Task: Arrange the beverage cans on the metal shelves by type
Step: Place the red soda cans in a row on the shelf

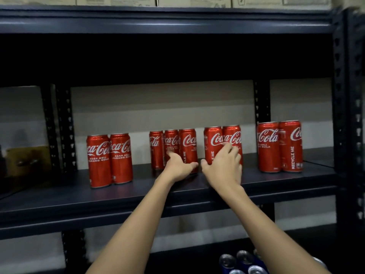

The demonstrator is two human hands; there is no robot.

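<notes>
- At the bottom edge, nearest the camera, a cluster of blue cans with silver tops (240, 263) stands upright on a lower level, seen from above, lids up.
- Two bare forearms reach up and forward from there to the dark metal shelf (79, 196).
- The left hand (178, 166) lies against the foot of a group of three Coca-Cola cans (173, 149); its fingers are spread apart around the two right-hand cans of the group, thumb against the rightmost one, not closed on either.
- The right hand (224, 168) rests on the front of a pair of Coca-Cola cans (223, 147), fingers apart and draped over the right can, thumb beside the base of the left one; I cannot tell whether it truly grips.
- The two hands are near each other, thumbs almost meeting in the gap between the two groups.
- Further left stands another pair of red cans (109, 160), touching each other; far right stands a fourth group of two (279, 146).
- All red cans stand upright, long axis vertical, labels facing outward, in a loose row across the shelf.
- Above, on the top shelf, cardboard boxes (177, 1) show only their lower edges.
</notes>
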